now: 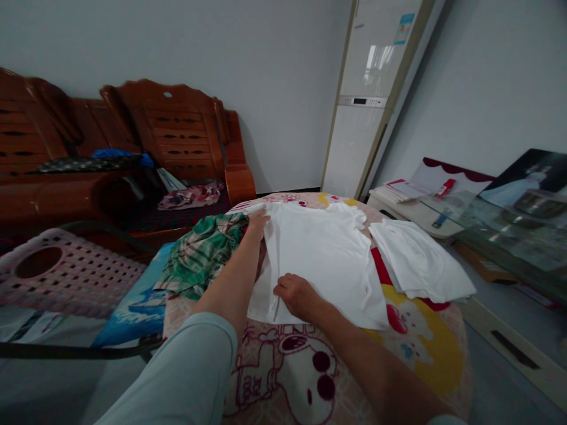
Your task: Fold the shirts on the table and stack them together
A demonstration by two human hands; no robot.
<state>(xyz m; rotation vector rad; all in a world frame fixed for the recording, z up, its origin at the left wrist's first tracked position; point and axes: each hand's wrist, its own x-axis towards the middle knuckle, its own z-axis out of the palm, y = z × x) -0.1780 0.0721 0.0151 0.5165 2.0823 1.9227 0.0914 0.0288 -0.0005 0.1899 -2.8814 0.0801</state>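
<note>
A white T-shirt lies spread on the round table, its left side partly doubled over in a long fold. My left hand is closed on the shirt's far left corner, near the sleeve. Nearer to me, my right hand pinches the cloth along the fold close to the hem. A green plaid garment lies crumpled to the left of my left forearm. To the right of the shirt sits a stack of folded white clothing.
The table has a pink cartoon-print cover. A wooden sofa and a pink woven chair stand at left. Behind is a tall air conditioner. A glass-topped cabinet borders the right side.
</note>
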